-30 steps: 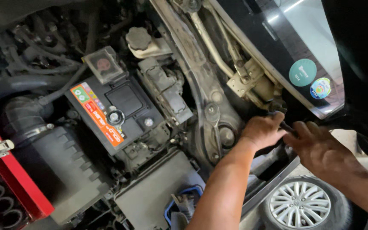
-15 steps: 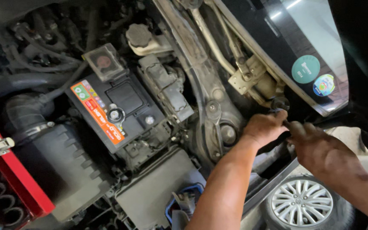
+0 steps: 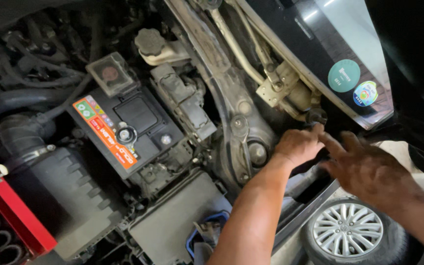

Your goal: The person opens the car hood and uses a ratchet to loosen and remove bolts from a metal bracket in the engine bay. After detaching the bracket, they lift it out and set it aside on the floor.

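Note:
My left hand (image 3: 298, 145) reaches up from the bottom middle to the right edge of the engine bay. Its fingers are curled shut just below a small black round part (image 3: 315, 116) under the wiper linkage (image 3: 280, 83). What lies inside the fist is hidden. To its right, my right hand (image 3: 369, 169) hovers with fingers spread and holds nothing, its forefinger pointing at my left hand. Both hands are over the fender edge, above the front wheel (image 3: 348, 229).
A black battery (image 3: 128, 130) with an orange label sits left of centre, a fuse box (image 3: 185, 105) beside it. A white reservoir with a black cap (image 3: 150, 44) is behind. A red tool tray (image 3: 6, 201) with sockets lies at the left edge. The windscreen (image 3: 334, 54) is at upper right.
My right hand has opened its fingers and drawn slightly away from my left hand. My left hand stays at the same spot by the black round part.

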